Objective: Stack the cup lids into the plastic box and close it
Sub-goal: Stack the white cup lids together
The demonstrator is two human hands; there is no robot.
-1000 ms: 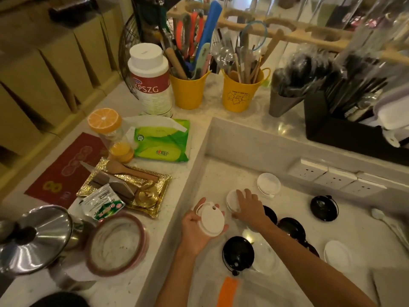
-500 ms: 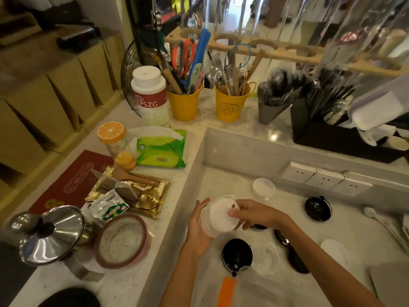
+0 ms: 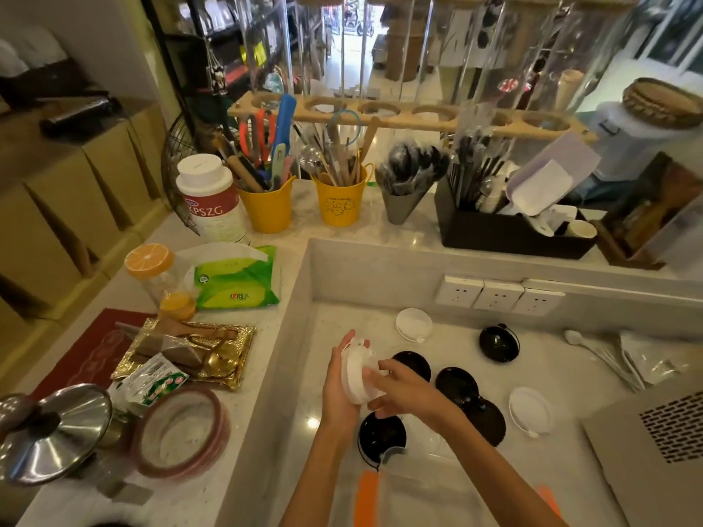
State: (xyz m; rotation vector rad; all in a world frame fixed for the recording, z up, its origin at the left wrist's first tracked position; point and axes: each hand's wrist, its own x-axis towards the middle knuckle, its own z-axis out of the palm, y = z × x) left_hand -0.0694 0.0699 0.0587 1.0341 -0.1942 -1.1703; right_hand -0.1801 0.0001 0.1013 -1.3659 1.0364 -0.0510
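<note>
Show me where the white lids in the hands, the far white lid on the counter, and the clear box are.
white lids in the hands (image 3: 355, 378), head view, on the side of the stack
far white lid (image 3: 414, 323), head view, on its centre
clear box (image 3: 430, 496), head view, on its near wall

Left hand (image 3: 336, 386) cupped upright, right hand (image 3: 405, 391) pressed against it — forearms converging

white lids (image 3: 357, 378) stacked upright between hands, black lids (image 3: 456, 385) scattered flat, clear box (image 3: 426, 496) nearest

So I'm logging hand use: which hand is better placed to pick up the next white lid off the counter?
Right hand: it only steadies the white lid stack that the left hand cradles, and the loose white lids lie on its side.
</note>
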